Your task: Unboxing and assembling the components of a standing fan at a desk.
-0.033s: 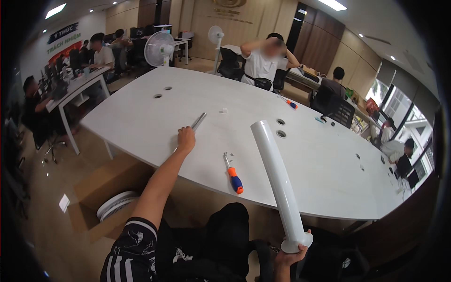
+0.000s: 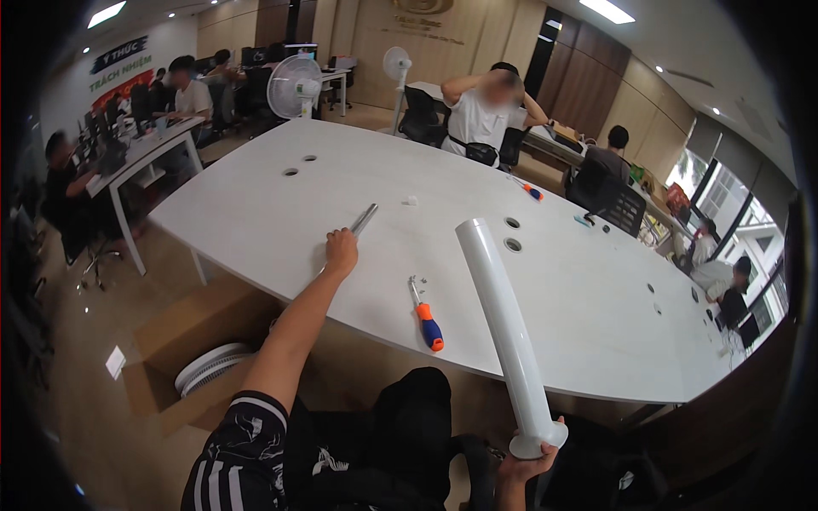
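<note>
On the left, the left hand [image 2: 342, 251] reaches out over the white worktop [image 2: 256, 213] with its fingers curled closed around the near end of a slim grey metal rod [image 2: 364, 219], which lies on the surface and points away to the far side. Just right of it an orange-and-blue screwdriver [image 2: 423, 313] lies flat near the worktop's near edge. Further right, the right hand [image 2: 524, 468] grips the flared base of a long white tube [image 2: 503, 328], holding it tilted up over the near edge.

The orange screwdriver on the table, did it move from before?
No. The orange screwdriver lies in the same spot, between the left hand and the white tube, just as close to the table edge.
</note>
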The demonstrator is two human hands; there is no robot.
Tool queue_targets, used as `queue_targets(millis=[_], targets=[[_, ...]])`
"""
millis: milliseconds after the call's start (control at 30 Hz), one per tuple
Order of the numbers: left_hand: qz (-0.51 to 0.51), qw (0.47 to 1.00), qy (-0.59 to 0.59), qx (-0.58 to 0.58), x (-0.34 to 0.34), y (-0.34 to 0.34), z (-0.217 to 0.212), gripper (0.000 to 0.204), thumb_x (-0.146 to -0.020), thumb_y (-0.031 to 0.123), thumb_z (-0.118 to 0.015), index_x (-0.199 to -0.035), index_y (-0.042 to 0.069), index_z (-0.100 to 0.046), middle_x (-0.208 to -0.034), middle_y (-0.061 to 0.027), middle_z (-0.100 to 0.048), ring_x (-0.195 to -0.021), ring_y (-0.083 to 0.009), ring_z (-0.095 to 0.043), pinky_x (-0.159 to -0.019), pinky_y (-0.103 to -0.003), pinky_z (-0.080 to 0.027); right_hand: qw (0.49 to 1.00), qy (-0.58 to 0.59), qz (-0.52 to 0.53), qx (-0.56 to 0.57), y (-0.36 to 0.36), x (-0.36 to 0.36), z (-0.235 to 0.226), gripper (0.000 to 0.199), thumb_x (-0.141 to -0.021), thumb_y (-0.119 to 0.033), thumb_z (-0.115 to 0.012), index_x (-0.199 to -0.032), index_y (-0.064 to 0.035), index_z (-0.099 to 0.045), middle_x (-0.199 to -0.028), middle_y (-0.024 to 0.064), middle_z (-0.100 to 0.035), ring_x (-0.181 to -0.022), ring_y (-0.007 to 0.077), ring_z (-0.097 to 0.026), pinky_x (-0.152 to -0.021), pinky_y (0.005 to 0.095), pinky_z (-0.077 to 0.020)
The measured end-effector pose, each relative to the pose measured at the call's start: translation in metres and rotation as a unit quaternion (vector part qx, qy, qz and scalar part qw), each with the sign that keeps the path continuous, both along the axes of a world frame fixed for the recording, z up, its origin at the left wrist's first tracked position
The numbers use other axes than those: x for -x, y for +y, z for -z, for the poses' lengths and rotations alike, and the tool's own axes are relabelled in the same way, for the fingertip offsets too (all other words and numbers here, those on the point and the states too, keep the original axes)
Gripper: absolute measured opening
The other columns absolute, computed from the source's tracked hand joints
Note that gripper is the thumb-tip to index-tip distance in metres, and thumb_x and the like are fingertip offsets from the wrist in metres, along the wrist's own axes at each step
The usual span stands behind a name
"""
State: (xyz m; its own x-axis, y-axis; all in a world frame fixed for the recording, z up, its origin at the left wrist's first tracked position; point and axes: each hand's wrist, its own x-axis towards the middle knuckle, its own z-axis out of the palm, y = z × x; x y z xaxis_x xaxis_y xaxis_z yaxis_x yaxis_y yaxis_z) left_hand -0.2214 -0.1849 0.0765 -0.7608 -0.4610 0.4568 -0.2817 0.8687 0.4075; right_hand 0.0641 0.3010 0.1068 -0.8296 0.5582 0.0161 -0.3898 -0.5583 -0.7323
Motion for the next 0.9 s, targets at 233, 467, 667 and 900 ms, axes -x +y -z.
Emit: queue_targets(millis=[233,467,667,900], targets=[[-0.052,0.998,-0.028,0.032,-0.007,-0.001,-0.007,0.023,-0.088,0.022,-0.067,-0.096,0.001,-0.069,-0.106,-0.0182,-0.063,-0.104,-0.0327,-0.059,-0.084,-0.042,-0.052,0.998,-0.018,-0.006,-0.058,-0.05,0.029,-0.022,0.077,-0.074,-0.029,-0.051,-0.146,-0.0081,-0.033,-0.128,0.016,-0.046,-0.116,0.0327,-0.049,-0.098,0.0406,-0.0408],[0.024,0.993,-0.064,-0.094,-0.074,-0.01,-0.044,0.068,-0.083,0.052,-0.07,-0.112,-0.009,-0.06,-0.114,-0.0244,-0.062,-0.114,-0.0384,-0.055,-0.091,-0.048,-0.05,0.972,0.042,0.076,-0.22,-0.131,0.066,-0.056,0.074,-0.071,0.001,-0.06,-0.142,-0.0036,-0.036,-0.135,0.015,-0.04,-0.124,0.0294,-0.044,-0.106,0.0403,-0.0356],[0.15,0.985,0.016,-0.089,-0.167,-0.029,-0.01,0.074,-0.083,0.045,-0.071,-0.129,-0.009,-0.05,-0.12,-0.0269,-0.059,-0.116,-0.0412,-0.053,-0.097,-0.047,-0.046,0.887,0.111,0.164,-0.417,-0.227,0.101,-0.049,0.083,-0.066,-0.005,-0.073,-0.14,0.0,-0.037,-0.133,0.0188,-0.037,-0.128,0.034,-0.037,-0.108,0.0442,-0.033],[0.164,0.971,0.092,-0.146,-0.179,-0.019,0.009,0.073,-0.076,0.03,-0.079,-0.132,-0.006,-0.049,-0.123,-0.0259,-0.057,-0.117,-0.0394,-0.054,-0.1,-0.045,-0.044,0.819,0.147,0.19,-0.521,-0.289,0.125,-0.015,0.085,-0.06,-0.019,-0.079,-0.135,0.0018,-0.045,-0.134,0.0208,-0.035,-0.126,0.0388,-0.036,-0.103,0.0486,-0.035]])
